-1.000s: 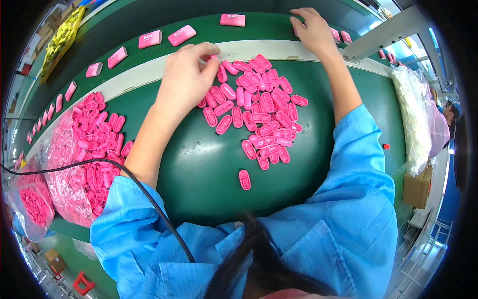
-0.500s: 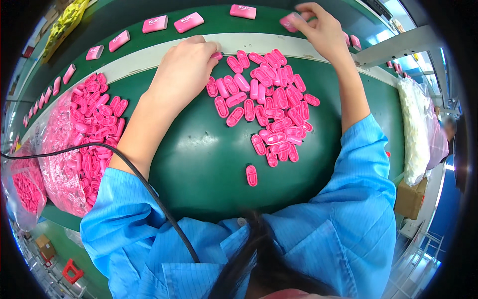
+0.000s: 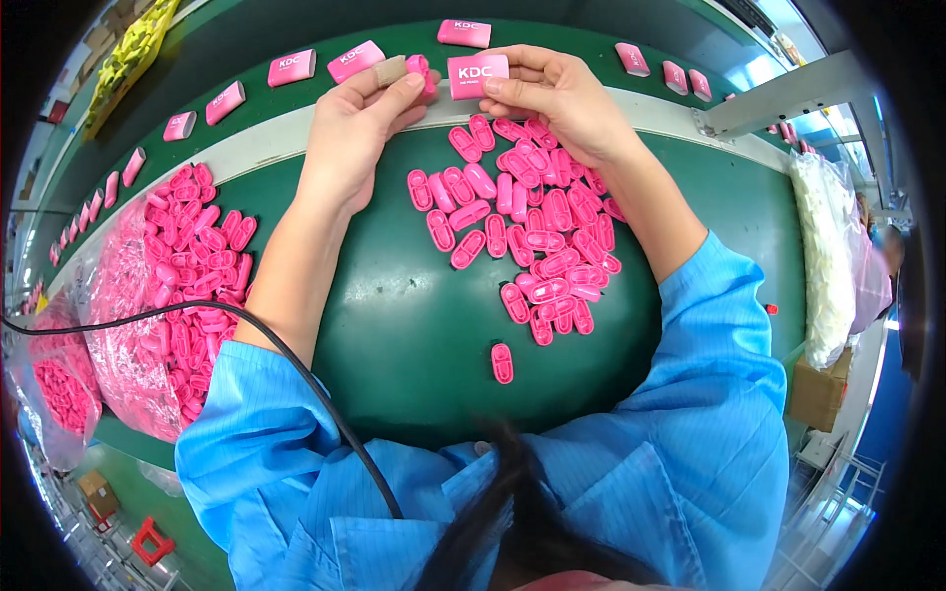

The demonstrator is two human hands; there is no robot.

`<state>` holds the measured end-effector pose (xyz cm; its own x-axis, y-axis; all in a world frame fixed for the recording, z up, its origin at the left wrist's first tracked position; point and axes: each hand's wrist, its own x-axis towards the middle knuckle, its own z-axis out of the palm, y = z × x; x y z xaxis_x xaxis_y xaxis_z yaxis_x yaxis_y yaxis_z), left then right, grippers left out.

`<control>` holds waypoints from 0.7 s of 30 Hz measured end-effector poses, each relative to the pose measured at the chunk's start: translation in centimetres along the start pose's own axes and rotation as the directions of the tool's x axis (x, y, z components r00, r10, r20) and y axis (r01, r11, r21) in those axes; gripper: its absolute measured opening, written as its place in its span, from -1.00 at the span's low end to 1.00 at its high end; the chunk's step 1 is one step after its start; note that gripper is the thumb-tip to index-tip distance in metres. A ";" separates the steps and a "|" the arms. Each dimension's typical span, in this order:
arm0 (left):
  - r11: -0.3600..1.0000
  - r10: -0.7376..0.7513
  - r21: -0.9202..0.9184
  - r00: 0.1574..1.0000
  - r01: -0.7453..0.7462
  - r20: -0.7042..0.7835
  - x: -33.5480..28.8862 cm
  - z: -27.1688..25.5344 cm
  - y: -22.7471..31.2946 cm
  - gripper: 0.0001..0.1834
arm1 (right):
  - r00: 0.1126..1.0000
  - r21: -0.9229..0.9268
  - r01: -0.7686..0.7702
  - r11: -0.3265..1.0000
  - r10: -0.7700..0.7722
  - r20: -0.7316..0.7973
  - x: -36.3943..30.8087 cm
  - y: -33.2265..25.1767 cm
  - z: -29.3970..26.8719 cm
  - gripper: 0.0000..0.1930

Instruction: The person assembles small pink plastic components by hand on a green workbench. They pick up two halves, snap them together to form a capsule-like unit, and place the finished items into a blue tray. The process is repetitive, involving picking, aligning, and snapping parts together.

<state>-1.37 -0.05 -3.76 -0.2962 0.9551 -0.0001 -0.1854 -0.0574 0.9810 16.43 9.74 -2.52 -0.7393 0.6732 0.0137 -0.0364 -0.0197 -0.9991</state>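
Observation:
My left hand [image 3: 355,128] pinches a small pink oval plastic cap [image 3: 422,71] between thumb and fingers; a tan bandage wraps one finger. My right hand [image 3: 567,103] holds a glossy pink rectangular case [image 3: 477,76] with white print, thumb on its front face. Cap and case are held up side by side above the pale rail, with a small gap between them. Below my hands, a loose pile of the same pink oval caps [image 3: 557,212] lies on the green tabletop [image 3: 404,325]. A single cap [image 3: 502,363] lies apart, nearer me.
Pink cases [image 3: 293,68] stand spaced along a green belt [image 3: 552,32] beyond the pale rail [image 3: 266,148]. At left, caps spill from a clear plastic bag [image 3: 123,295]. A black cable [image 3: 197,307] crosses my left arm. A metal bracket [image 3: 769,103] and white bag [image 3: 823,256] are at right.
My right hand has brought the pink case from the belt at upper right to beside my left hand. My left hand has risen from the rail with its cap. Cases on the belt have shifted left.

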 end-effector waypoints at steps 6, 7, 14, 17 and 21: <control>0.998 0.043 -0.039 0.999 -0.042 0.024 -0.9 1.3 -0.2 -0.67 | 0.998 0.035 0.043 0.998 -0.041 -0.046 -0.1 0.3 1.1 -0.69; 0.997 0.074 -0.002 0.997 -0.074 0.024 -0.9 1.2 -0.3 -0.67 | 0.998 0.033 0.046 0.998 -0.044 -0.045 -0.1 0.2 1.1 -0.69; 0.946 0.244 0.213 0.969 -0.246 0.036 -1.2 1.0 -0.7 -0.70 | 0.992 -0.080 0.113 0.990 -0.117 -0.051 -0.7 0.2 1.3 -0.68; 0.852 0.399 0.360 0.917 -0.381 0.029 -1.3 1.3 -1.2 -0.71 | 0.989 -0.133 0.130 0.983 -0.137 -0.049 -0.5 0.1 1.2 -0.67; 0.546 0.622 0.679 0.781 -0.490 0.063 -2.2 2.4 -1.2 -0.72 | 0.949 -0.274 0.257 0.927 -0.296 -0.113 -1.4 0.0 2.8 -0.74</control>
<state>1.78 -1.36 -4.45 -0.2874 0.7282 0.6222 0.6804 -0.3020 0.6677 15.59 6.75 -2.45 -0.6147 0.7277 0.3041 -0.0394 0.3568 -0.9334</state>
